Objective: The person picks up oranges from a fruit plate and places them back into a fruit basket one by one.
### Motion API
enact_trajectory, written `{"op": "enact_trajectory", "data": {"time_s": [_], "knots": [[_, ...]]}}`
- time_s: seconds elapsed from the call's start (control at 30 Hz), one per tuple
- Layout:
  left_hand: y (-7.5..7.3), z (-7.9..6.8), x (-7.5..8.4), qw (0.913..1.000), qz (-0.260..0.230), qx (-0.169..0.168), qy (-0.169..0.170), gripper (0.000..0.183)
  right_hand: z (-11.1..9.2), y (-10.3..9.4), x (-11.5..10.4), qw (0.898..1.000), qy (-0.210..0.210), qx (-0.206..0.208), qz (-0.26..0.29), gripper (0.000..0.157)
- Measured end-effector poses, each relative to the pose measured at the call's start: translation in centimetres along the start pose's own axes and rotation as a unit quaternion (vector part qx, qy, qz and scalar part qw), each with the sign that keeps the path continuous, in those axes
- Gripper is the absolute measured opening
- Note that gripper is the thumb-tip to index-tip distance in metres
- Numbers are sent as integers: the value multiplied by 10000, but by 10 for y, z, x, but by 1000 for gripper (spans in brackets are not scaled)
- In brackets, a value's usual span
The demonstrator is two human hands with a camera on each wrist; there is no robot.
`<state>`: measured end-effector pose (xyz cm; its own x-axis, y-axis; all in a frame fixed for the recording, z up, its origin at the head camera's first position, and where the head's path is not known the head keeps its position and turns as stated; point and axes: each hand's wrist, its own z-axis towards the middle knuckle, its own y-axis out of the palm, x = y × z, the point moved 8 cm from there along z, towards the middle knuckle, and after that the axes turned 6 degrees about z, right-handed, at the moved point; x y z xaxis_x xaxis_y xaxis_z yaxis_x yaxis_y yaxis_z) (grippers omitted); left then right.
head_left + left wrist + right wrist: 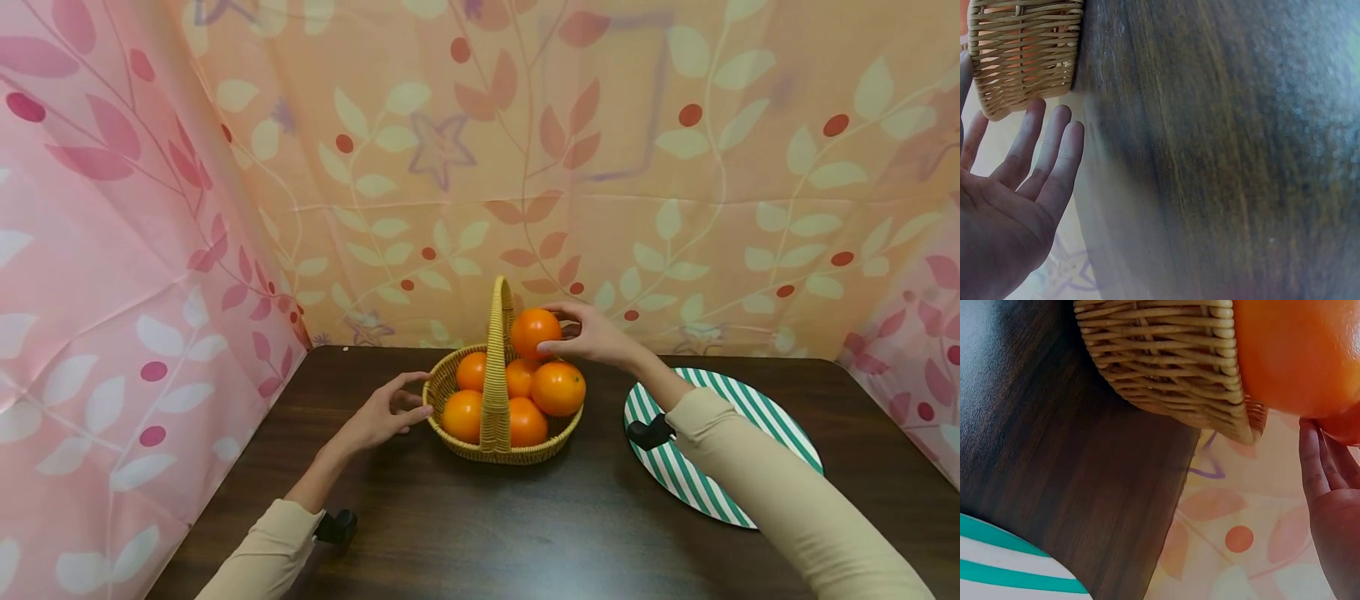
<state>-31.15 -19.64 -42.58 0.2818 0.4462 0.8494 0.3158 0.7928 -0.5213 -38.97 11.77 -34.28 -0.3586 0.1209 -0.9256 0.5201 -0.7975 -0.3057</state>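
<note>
A yellow wicker basket (495, 454) with a tall arched handle stands on the table and holds several oranges (462, 415). My right hand (592, 333) grips one orange (534, 332) between thumb and fingers, raised just above the others on the right side of the handle. In the right wrist view, the fingers (1313, 462) lie against the fruit, and part of the hand is out of frame. My left hand (382, 410) is at the basket's left end, fingers loosely extended. The left wrist view shows its fingertips (1036, 107) at the wicker wall, apparently touching it.
A round mat (765, 433) with green and white stripes lies at the right, partly under my right forearm. The dark wooden table (480, 533) ends at a patterned fabric backdrop (450, 208). A black wrist device (336, 527) sits on each wrist.
</note>
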Motion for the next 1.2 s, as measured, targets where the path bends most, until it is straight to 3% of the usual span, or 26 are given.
{"op": "enact_trajectory", "data": {"time_s": [0.27, 0.53, 1.2], "knots": [[0, -1, 0, 9999, 113, -4, -61, 58, 7, 10, 0, 9996, -128, -180, -167, 62], [0, 0, 0, 10000, 50, 5, -55, 59, 11, 11, 0, 9988, 80, -203, -443, 65], [0, -3, 0, 9999, 143, 22, -32, 58, 10, 10, 5, 9982, 533, -234, 135, 69]]}}
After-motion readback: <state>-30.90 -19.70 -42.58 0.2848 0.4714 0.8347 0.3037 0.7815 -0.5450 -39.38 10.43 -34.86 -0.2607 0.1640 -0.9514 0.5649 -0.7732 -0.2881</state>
